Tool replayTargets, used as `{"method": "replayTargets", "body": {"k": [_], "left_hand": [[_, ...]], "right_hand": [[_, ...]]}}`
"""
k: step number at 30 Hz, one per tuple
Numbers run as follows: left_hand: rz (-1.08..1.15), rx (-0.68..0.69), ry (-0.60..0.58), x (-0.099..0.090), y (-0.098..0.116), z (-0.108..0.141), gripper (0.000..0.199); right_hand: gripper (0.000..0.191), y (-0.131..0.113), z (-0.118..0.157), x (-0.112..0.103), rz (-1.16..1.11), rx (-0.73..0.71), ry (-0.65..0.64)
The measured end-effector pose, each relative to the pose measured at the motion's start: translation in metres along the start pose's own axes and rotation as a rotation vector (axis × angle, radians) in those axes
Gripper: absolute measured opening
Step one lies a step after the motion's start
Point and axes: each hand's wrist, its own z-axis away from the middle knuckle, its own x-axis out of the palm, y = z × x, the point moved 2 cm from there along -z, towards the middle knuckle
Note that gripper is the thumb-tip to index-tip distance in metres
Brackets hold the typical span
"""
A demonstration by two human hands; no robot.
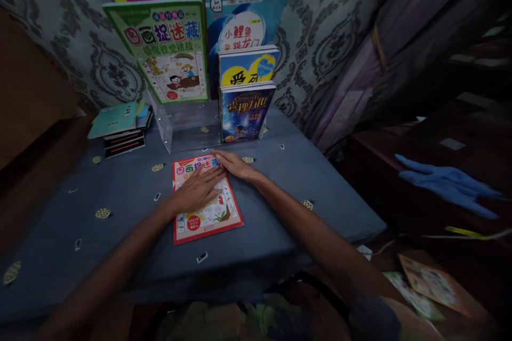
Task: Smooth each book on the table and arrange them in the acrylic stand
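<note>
1. Patterned wallpaper (116, 72) backs a blue-grey tablecloth (132, 234) in the head view. A clear rack (190, 122) of upright books stands at upper centre, a green-bordered book (174, 50) on its left side and a dark blue book (250, 109) low on its right. A small stack of books (116, 120) lies at upper left.

2. A red-bordered booklet (212, 216) lies face up near the centre of the frame, its long axis running mostly up and down, the lower end slightly to the right.

3. The left hand (198, 189) rests flat across the middle of the cover, fingers extended, nearly together and angled toward the upper right. It is nearer the booklet's middle; the booklet lies directly beneath its fingers.

4. The right hand (236, 166) reaches over the upper-right corner, fingers straight and pointing left, meeting the left fingertips. Neither hand shows a grip.

5. Both hands hide part of the printed cover, and contact beneath the right palm cannot be told. The topmost books are cut off; a blue glove (444, 178) lies at right amid dim, blurred surroundings.
</note>
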Motion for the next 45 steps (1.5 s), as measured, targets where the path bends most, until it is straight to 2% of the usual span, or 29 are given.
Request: {"method": "replayTargets", "body": {"k": [16,23,26,28,35,38,41,45], "left_hand": [[0.124,0.230,-0.047,-0.004,0.067,0.041,0.047],[0.131,0.255,-0.063,-0.009,0.073,0.043,0.048],[0.118,0.217,-0.055,-0.009,0.061,0.041,0.049],[0.099,0.164,-0.039,-0.008,0.044,0.039,0.051],[0.076,-0.114,0.011,-0.011,-0.042,0.033,0.057],[0.099,-0.219,0.073,-0.012,-0.071,0.032,0.060],[0.147,-0.245,0.145,-0.008,-0.088,0.032,0.062],[0.269,-0.246,0.224,-0.003,-0.099,0.032,0.070]], "right_hand": [[0.045,-0.014,0.006,0.005,0.132,-0.008,-0.004],[0.046,-0.014,0.006,0.007,0.167,-0.028,-0.002],[0.047,-0.012,0.006,0.006,0.182,-0.043,-0.012],[0.047,-0.011,0.006,0.006,0.181,-0.046,-0.016],[0.044,-0.009,0.005,0.010,0.213,-0.030,-0.008],[0.044,-0.014,0.009,0.012,0.297,-0.025,-0.038],[0.044,-0.025,0.013,0.016,0.435,-0.010,-0.059],[0.046,-0.041,0.007,0.033,0.577,0.017,-0.049]]}}
